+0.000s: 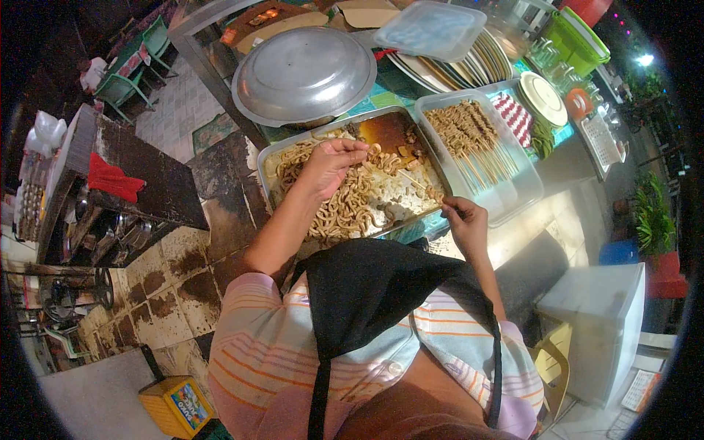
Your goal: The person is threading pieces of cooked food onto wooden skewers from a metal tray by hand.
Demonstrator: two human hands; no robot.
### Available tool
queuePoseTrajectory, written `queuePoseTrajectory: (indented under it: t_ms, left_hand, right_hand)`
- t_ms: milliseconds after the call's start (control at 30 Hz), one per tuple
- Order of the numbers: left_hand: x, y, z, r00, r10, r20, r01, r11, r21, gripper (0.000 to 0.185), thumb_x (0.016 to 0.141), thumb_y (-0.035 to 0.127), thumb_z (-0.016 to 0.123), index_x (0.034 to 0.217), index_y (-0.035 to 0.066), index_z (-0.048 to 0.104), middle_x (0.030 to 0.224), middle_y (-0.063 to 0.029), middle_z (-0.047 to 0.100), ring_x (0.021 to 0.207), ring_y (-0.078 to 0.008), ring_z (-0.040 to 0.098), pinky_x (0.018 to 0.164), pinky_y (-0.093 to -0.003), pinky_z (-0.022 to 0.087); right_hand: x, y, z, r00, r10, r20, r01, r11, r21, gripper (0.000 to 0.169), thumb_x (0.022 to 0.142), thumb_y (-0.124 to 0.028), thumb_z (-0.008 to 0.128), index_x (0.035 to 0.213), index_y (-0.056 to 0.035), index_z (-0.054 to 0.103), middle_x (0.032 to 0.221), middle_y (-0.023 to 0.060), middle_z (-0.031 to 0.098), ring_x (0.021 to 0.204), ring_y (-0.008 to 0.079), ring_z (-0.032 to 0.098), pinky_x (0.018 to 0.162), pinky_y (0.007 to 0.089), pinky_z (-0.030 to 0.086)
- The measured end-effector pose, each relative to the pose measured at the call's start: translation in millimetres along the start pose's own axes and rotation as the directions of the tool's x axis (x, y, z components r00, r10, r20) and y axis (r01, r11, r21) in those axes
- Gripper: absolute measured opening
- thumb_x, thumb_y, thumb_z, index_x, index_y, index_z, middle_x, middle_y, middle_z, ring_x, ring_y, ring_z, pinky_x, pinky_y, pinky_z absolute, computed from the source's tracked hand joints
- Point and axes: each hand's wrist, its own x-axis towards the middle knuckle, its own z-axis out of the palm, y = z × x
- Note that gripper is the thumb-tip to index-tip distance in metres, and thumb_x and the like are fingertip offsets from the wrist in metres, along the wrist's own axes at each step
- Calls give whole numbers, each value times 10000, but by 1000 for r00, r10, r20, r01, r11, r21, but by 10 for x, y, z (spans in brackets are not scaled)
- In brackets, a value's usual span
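A metal tray (379, 214) holds many cooked, curled intestine pieces (335, 212) at its left and front, with brown sauce (385, 132) at the back. Over it, my left hand (335, 168) pinches a curled piece near one end of a thin bamboo skewer (411, 178). At the tray's right edge, my right hand (465, 220) has its fingertips closed at the skewer's other end, beside more threaded meat (433, 192). Just right of the tray, a clear plastic container (495, 203) holds a stack of loaded skewers (473, 137).
Behind the tray stands a large domed metal lid (305, 74). Stacked plates (467, 66) lie under a plastic lid (432, 27) at the back. Right of the container are a striped cloth (511, 118) and glass jars (555, 69). A dark counter with a red cloth (114, 177) is at left.
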Motion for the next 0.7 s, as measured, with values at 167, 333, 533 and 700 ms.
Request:
queuePoseTrajectory:
  t_ms: [167, 333, 533, 700]
  left_hand:
    - [-1, -9, -14, 1000, 15, -2, -15, 1000, -5, 138, 710, -59, 577, 841, -14, 565, 836, -94, 586, 790, -152, 561, 724, -239, 448]
    - [10, -14, -24, 1000, 1, 8, -1, 998, -65, 142, 714, -55, 577, 850, -16, 564, 840, -90, 585, 787, -147, 559, 730, -241, 445]
    - [21, -18, -9, 999, -45, -10, 44, 997, -67, 138, 726, -36, 573, 861, -7, 566, 836, -78, 587, 787, -134, 553, 738, -234, 429]
    - [14, 12, 2, 994, -112, -7, 112, 993, -40, 133, 730, 4, 587, 862, 3, 567, 826, -56, 587, 771, -120, 546, 713, -220, 415]
  right_hand:
    - [-20, -97, 26, 1000, 15, -15, -16, 999, -33, 104, 731, -31, 562, 802, 38, 594, 673, 131, 602, 608, 160, 601, 534, 251, 456]
    - [-22, -80, 32, 1000, -3, -26, 1, 999, -43, 100, 728, -28, 562, 800, 33, 596, 672, 129, 602, 604, 160, 599, 537, 250, 457]
    - [-25, -87, 33, 1000, -12, -25, 10, 998, -65, 101, 729, -36, 562, 796, 29, 598, 669, 127, 601, 600, 163, 599, 543, 251, 457]
    - [-30, -68, 31, 1000, -17, -20, 15, 997, -80, 98, 727, -35, 563, 793, 29, 598, 669, 125, 601, 604, 165, 600, 544, 252, 457]
